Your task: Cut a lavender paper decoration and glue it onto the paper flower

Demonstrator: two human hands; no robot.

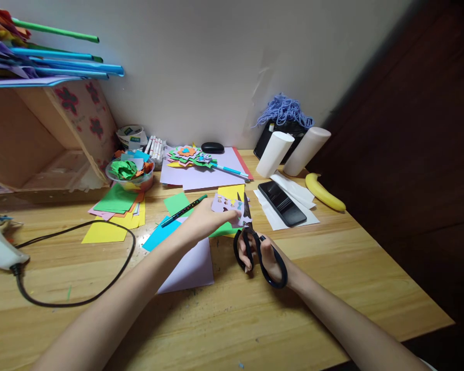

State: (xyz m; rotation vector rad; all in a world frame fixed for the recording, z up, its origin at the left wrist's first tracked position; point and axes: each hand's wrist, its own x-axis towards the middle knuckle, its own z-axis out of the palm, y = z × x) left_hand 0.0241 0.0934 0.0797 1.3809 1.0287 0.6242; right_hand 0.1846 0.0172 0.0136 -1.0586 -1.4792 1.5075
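My left hand (206,219) pinches a small piece of lilac paper (218,202) that has shapes cut out of it. In my right hand (268,257) is a pair of scissors (279,273) with black handles, fingers through the loops. The blades stand apart, at the right edge of the lilac paper. Beneath the hands lie yellow paper (232,190), green paper (226,230), blue paper (158,234) and a larger lilac sheet (191,265). A dark patterned pen (183,211) rests just left of my left hand.
At the left are a glue gun (2,247) with its looping cord, stacked coloured paper (116,201), a bowl of scraps (129,175) and a cardboard box (81,134). Paper flowers (189,154) lie behind. To the right are a phone (282,203), white rolls (274,154) and a banana (325,193).
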